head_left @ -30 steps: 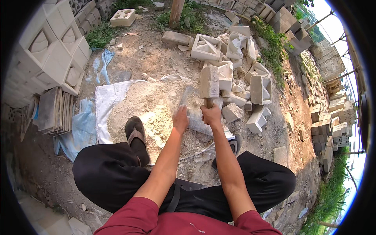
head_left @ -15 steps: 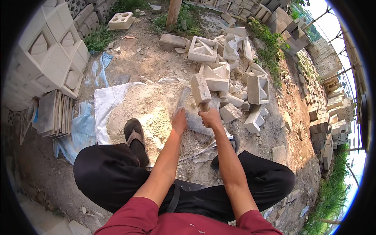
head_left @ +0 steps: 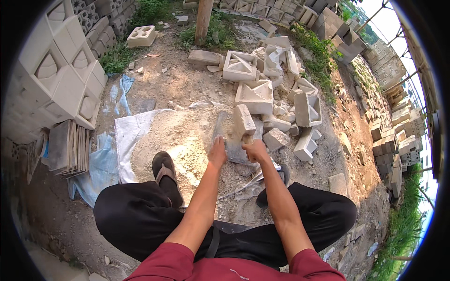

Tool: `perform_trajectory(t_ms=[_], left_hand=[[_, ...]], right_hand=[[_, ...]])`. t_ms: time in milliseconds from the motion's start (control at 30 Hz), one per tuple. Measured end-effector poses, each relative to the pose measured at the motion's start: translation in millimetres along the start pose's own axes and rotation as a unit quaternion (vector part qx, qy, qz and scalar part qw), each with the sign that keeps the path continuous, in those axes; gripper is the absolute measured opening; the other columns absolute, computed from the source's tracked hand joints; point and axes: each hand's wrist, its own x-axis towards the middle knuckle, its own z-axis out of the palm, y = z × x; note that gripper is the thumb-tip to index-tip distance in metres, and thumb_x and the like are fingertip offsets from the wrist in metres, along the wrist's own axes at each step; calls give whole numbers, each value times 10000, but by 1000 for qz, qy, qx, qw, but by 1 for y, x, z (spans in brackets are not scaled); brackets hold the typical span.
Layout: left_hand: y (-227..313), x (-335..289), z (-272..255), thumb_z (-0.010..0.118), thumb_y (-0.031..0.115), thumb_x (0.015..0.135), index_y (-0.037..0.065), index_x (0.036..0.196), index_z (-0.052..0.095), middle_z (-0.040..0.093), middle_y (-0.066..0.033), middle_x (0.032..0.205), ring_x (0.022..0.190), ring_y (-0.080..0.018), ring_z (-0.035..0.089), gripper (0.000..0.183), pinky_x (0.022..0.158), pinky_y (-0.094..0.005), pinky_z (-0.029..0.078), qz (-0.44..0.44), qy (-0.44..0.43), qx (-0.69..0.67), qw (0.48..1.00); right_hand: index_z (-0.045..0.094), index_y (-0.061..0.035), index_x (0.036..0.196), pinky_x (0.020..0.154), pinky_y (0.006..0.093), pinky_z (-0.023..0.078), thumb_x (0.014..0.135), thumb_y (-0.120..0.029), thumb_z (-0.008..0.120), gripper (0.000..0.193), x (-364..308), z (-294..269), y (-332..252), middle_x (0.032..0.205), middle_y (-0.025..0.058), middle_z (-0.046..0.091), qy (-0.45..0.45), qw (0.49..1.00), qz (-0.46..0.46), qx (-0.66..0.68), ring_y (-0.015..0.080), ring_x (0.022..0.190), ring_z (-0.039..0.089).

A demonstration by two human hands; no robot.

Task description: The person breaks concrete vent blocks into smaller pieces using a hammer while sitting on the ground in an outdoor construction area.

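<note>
My right hand [head_left: 256, 151] is wrapped round the short handle of a mallet [head_left: 244, 121]. Its blocky, pale, dusty head stands above the fist, over a flat grey slab [head_left: 233, 149] on the ground. At the slab's left edge is my left hand [head_left: 217, 151], its fingers drawn together and pointing away from me. Whatever lies between those fingers is too small or hidden to make out. Pale crushed rubble [head_left: 176, 129] is heaped left of the slab on a white sheet [head_left: 125, 149].
Broken and whole hollow blocks [head_left: 254, 97] are piled beyond and right of the slab. Tall stacked blocks [head_left: 63, 70] rise at the left, with thin boards [head_left: 70, 147] leaning below them. A wooden post [head_left: 203, 23] stands at the back. My sandalled foot [head_left: 165, 171] rests beside the rubble.
The mallet head sits slightly lower and closer to the slab, and more of the slab shows. My left hand remains by the slab's left edge. The whole view has shifted a little.
</note>
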Motion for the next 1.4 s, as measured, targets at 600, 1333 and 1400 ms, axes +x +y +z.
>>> perform_trajectory(t_ms=[600, 1333, 1400], left_hand=[[-14, -9, 13, 605, 92, 850, -56, 1378, 361, 398, -298, 1400, 1329, -419, 370, 601, 1124, -455, 296, 23, 58, -36, 997], [-10, -16, 8, 652, 104, 796, -14, 1406, 344, 421, -226, 1420, 1352, -357, 373, 694, 1130, -479, 270, 31, 63, 29, 997], [-3, -15, 6, 651, 100, 797, -17, 1403, 346, 418, -225, 1425, 1353, -358, 371, 689, 1131, -475, 271, 26, 47, 26, 998]], right_hand=[[638, 41, 824, 465, 337, 522, 728, -210, 702, 276, -11, 12, -36, 649, 129, 649, -34, 999, -4, 31, 200, 501, 646], [603, 43, 864, 525, 337, 527, 724, -219, 695, 310, -5, 24, -54, 628, 134, 659, 125, 966, -197, 114, 209, 538, 666], [614, 71, 928, 585, 363, 545, 703, -261, 711, 413, 9, 33, -36, 688, 195, 671, 131, 968, -195, 90, 280, 618, 689]])
